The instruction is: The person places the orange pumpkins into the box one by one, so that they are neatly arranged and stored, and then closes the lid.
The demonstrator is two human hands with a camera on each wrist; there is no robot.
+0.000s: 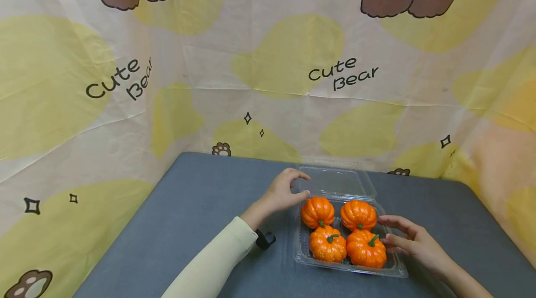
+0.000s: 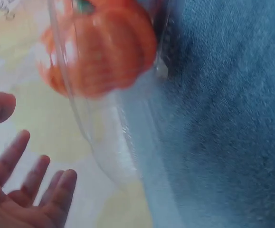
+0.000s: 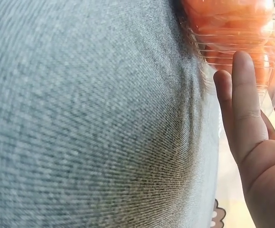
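Several small orange toy pumpkins with green stems sit in two rows inside a clear plastic clamshell box (image 1: pixel 351 267). Among them are a back left pumpkin (image 1: pixel 317 212) and a front right pumpkin (image 1: pixel 366 249). The box's hinged lid (image 1: pixel 339 181) lies folded back behind it. My left hand (image 1: pixel 282 193) is at the back left corner by the hinge, fingers spread from the thumb, holding nothing. In the left wrist view a pumpkin (image 2: pixel 99 52) shows through clear plastic. My right hand (image 1: pixel 414 240) is at the right wall, its extended fingers (image 3: pixel 246 104) beside the ribbed plastic.
The box stands on a grey-blue cloth-covered table (image 1: pixel 209 200). A printed curtain (image 1: pixel 268 65) with bear drawings rises right behind the table's back edge and along both sides. A black strap (image 1: pixel 264 240) is at my left wrist.
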